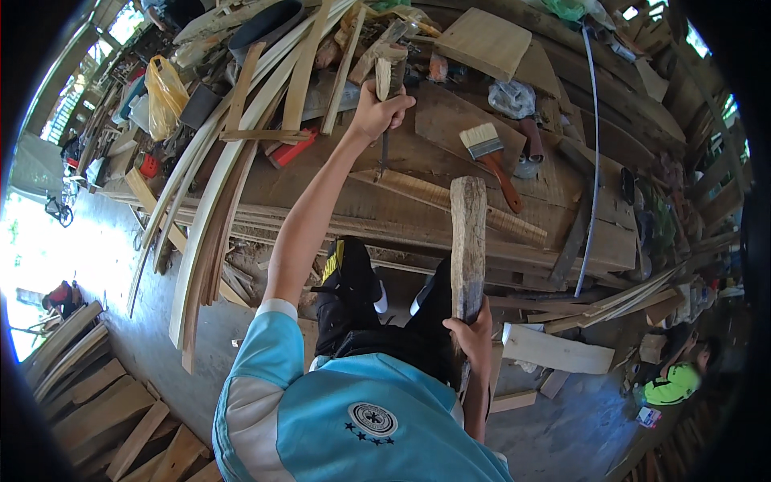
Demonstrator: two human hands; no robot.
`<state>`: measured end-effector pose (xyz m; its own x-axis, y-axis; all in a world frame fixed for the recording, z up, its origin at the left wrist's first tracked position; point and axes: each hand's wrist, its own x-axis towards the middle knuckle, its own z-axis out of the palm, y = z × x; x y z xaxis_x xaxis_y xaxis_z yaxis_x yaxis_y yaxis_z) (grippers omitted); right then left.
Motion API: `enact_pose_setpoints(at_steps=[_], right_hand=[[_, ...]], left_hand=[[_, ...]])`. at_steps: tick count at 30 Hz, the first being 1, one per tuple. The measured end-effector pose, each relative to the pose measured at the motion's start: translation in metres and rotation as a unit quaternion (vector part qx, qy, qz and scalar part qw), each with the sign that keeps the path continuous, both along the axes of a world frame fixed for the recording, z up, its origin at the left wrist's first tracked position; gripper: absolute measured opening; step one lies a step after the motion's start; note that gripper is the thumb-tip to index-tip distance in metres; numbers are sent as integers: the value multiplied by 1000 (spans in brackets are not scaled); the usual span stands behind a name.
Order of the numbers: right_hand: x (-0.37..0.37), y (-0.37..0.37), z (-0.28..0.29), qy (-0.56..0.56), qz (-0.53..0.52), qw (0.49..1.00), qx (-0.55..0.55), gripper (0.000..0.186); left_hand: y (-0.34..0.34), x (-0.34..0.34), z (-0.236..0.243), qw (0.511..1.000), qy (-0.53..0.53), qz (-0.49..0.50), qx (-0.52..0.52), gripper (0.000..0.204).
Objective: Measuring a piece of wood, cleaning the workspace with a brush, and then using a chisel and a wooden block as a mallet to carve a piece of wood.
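Observation:
My left hand (377,111) is wrapped round a chisel (390,71) with a thick wooden handle. The handle's top shows above the fist, and the narrow dark blade points down at one end of a thin wooden strip (450,201) on the workbench (329,193). Whether the tip touches the strip I cannot tell. Closer to my body, my right hand (474,331) grips the lower part of a rough wooden club (468,241), held raised in front of the bench. A wide paintbrush (491,165) with a brown handle lies right of the strip.
Long thin boards (217,201) jut past the bench's left front. A red tool (293,149) lies under them. A yellow plastic bag (165,96) sits at the far left, a pale wooden block (484,42) at the back. Another person in bright green (673,384) is low at the right.

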<state>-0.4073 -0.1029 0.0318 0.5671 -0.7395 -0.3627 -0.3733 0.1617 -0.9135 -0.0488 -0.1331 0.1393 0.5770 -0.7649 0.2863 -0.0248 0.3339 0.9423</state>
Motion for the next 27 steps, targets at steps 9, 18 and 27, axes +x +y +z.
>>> enact_pose_setpoints(at_steps=[9,18,27], right_hand=[[-1,1,-5,-2,-3,1000,17,56],[-3,-1,-21,-32,9,998,-50,48],[-1,-1,-4,6,3,1000,9,58]], left_hand=[[9,5,-3,1000,19,-6,-18,16],[13,2,1,998,38,-11,-39,15],[6,3,0,999,-1,-48,-18,14]])
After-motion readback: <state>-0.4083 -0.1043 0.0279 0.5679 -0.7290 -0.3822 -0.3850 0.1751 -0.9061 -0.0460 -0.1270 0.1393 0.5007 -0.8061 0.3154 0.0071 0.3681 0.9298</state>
